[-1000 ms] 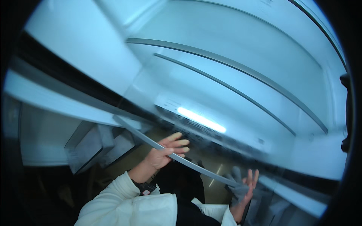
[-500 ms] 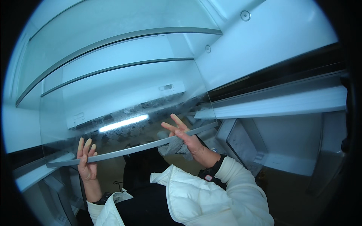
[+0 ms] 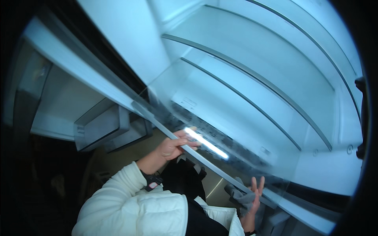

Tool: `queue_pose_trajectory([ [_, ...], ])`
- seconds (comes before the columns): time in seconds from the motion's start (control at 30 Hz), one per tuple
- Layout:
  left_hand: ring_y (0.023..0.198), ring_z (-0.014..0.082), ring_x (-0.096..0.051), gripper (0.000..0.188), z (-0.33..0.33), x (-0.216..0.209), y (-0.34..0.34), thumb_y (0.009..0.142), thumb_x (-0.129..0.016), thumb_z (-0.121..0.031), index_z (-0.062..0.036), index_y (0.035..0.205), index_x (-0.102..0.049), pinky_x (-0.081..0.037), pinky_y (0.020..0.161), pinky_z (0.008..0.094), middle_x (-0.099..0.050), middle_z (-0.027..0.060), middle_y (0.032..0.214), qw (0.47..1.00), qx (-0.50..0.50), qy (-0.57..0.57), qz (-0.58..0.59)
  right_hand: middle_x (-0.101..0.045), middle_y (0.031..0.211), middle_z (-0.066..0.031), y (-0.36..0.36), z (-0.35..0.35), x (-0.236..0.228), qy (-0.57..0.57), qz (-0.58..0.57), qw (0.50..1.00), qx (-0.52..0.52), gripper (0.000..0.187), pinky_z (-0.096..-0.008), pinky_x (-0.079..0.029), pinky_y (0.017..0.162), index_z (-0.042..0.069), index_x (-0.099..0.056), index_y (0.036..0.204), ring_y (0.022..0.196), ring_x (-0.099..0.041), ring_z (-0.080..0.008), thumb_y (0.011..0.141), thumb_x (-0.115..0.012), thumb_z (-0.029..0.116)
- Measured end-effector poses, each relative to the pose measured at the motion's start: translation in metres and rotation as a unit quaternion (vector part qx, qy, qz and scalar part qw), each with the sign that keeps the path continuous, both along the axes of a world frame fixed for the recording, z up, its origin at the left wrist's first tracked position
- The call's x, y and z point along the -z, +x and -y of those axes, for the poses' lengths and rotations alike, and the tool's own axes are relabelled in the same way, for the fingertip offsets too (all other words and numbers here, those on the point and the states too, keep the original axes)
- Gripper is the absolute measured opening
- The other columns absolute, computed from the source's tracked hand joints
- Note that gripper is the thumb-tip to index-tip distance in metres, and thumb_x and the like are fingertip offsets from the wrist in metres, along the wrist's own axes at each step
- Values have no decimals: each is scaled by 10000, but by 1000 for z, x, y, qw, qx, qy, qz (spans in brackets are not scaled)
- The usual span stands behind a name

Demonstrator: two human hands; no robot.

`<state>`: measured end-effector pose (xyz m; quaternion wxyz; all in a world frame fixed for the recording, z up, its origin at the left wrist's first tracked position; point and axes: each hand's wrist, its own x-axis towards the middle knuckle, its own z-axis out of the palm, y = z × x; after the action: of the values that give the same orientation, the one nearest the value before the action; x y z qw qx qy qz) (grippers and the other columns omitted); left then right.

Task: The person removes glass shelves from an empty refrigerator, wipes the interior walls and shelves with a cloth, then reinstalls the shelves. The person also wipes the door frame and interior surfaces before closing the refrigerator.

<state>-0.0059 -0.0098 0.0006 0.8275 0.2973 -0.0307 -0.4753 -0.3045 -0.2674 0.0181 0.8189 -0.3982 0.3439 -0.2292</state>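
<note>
Glass shelf (image 3: 220, 125) spreads forward from both hands, into the white refrigerator (image 3: 128, 37). Left hand (image 3: 174, 147) pinches its grey front strip (image 3: 210, 165), thumb on the near side, fingers beneath the glass. Right hand (image 3: 256, 196) holds the strip toward its other end, two fingers raised; how tightly, I cannot tell. Grey cloth (image 3: 242, 198) hangs bunched just left of that grip. Door bins (image 3: 103, 125) sit left of the left hand, and another shelf (image 3: 271, 59) lies beyond the grip.
</note>
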Motion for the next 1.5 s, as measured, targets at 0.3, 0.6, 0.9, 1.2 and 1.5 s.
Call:
queue_pose_trajectory([
  [0.3, 1231, 378, -532, 612, -1, 2, -3, 929, -477, -19, 19, 1482, -217, -476, 1013, 442, -435, 277, 1407, 1000, -4, -16, 6, -633, 1222, -134, 5, -14, 5, -86, -40, 993, 63, 751, -209, -371, 658, 13, -192, 1508, 672, -414, -77, 903, -510, 324],
  [0.6, 1242, 380, -523, 624, -3, 19, 2, 921, -480, -3, -19, 1492, -229, -463, 1020, 457, -428, 261, 1422, 999, 15, -35, -1, -635, 1204, -177, 0, -4, 25, -106, -16, 992, 63, 798, -207, -376, 624, -5, -214, 1498, 670, -443, -81, 863, -580, 312],
  [0.9, 1241, 374, -524, 702, -27, 48, 16, 878, -568, -10, -98, 1501, -256, -489, 982, 478, -422, 243, 1435, 1000, 16, -11, -12, -621, 1215, -243, 12, -28, 62, -7, 78, 995, 63, 737, -223, -459, 713, 1, -294, 1474, 785, -544, -92, 869, -647, 230],
  [1.2, 1185, 351, -572, 724, -28, 60, 21, 874, -606, -78, -72, 1499, -240, -568, 881, 414, -466, 242, 1397, 998, -29, 22, 52, -604, 1237, -255, 27, -27, 58, 5, 93, 993, 74, 716, -227, -461, 748, -12, -299, 1467, 780, -522, -94, 872, -626, 215],
  [1.5, 1164, 357, -569, 774, -32, 64, 21, 851, -645, -69, -49, 1500, -223, -573, 870, 406, -434, 242, 1420, 998, -38, 16, 48, -603, 1218, -280, 26, -24, 55, -27, 113, 992, 56, 733, -240, -471, 728, -35, -291, 1461, 789, -542, -121, 861, -632, 210],
])
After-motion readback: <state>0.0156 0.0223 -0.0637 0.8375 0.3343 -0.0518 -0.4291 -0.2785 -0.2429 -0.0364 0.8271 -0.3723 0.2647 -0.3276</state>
